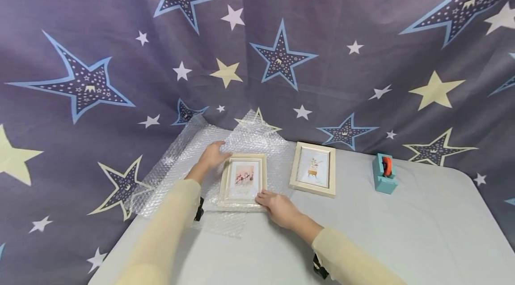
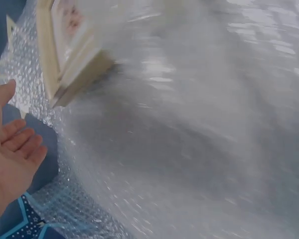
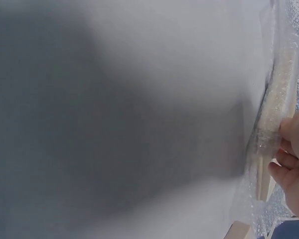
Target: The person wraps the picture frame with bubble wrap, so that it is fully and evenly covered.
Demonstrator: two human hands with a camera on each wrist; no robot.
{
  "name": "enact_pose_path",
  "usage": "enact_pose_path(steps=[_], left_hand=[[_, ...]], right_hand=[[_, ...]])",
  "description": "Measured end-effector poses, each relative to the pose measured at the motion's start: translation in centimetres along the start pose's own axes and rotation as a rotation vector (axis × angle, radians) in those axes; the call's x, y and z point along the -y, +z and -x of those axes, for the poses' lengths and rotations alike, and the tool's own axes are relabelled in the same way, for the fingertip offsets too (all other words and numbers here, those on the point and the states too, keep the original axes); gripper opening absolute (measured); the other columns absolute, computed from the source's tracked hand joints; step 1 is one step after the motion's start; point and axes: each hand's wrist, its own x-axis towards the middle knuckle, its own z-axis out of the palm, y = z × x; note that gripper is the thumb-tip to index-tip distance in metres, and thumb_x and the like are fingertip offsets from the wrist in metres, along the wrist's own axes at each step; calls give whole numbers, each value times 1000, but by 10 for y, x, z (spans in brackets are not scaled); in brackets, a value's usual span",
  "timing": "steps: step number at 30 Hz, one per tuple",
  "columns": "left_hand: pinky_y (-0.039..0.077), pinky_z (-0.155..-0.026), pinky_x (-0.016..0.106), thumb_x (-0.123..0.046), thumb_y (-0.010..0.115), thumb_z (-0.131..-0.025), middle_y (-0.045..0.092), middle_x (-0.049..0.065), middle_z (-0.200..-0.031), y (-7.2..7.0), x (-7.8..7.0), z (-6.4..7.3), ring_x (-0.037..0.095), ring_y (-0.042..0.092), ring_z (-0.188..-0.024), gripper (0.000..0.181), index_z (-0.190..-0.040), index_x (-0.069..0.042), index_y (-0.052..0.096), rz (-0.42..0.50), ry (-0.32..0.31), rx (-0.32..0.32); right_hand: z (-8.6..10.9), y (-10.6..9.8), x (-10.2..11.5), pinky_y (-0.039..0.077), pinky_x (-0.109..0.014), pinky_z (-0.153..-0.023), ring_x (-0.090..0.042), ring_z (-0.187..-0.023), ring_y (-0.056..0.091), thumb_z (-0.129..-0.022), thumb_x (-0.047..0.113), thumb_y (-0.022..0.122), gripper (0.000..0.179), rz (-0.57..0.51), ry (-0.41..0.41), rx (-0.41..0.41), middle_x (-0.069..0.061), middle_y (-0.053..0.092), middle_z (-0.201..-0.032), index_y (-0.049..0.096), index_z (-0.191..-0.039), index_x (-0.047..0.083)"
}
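A cream picture frame [image 1: 244, 182] with a pink print lies face up on a sheet of bubble wrap [image 1: 169, 168]. Part of the wrap is folded over the frame's near edge. My left hand [image 1: 213, 156] is at the frame's far left corner; in the left wrist view its fingers [image 2: 25, 142] are loosely bent and hold nothing, apart from the frame. At the near right corner, my right hand [image 1: 279, 208] holds the folded wrap against the frame's edge, fingertips [image 3: 279, 172] and thumb close together on it in the right wrist view.
Right of the wrap lies a second cream frame [image 1: 314, 169] with a flower-vase print. Farther right stands a teal tape dispenser [image 1: 384, 173] with an orange roll. A star-patterned cloth [image 1: 322, 97] hangs behind the white table [image 1: 422, 222].
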Motion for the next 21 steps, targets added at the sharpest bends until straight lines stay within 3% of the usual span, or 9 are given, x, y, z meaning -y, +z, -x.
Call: enact_pose_path(steps=[6,12,14,18,21], left_hand=[[31,-118,49,-35,54,-95,40,27,-147,0,3,-36,43,37,-138,66,-143,5,36,66,-110,19],[27,-120,50,-40,51,-96,32,29,-151,7,14,-54,44,32,-141,75,-148,6,25,128,-230,82],[30,-119,50,-40,50,-96,36,30,-148,10,15,-58,44,36,-138,74,-147,7,25,145,-234,91],[40,-112,48,-36,53,-95,53,29,-135,16,11,-66,41,51,-127,65,-142,5,37,186,-225,35],[47,-104,46,-32,56,-94,62,25,-123,20,3,-72,38,58,-115,50,-130,2,53,200,-173,9]], right_hand=[[1,0,6,49,-39,-105,-27,-122,61,-89,1,61,33,17,9,21,-10,66,-126,66,-121,6],[-1,-1,10,49,-39,-105,-27,-123,61,-90,4,60,32,10,4,18,-11,66,-127,66,-122,6],[0,-1,9,49,-39,-105,-27,-123,61,-90,4,60,32,11,9,14,-10,66,-127,66,-122,6],[0,-1,5,48,-38,-106,-26,-123,60,-91,4,60,32,5,30,15,-10,65,-128,66,-122,7],[1,-1,-1,48,-38,-106,-26,-124,59,-91,4,59,32,2,47,15,-9,65,-128,66,-122,7]])
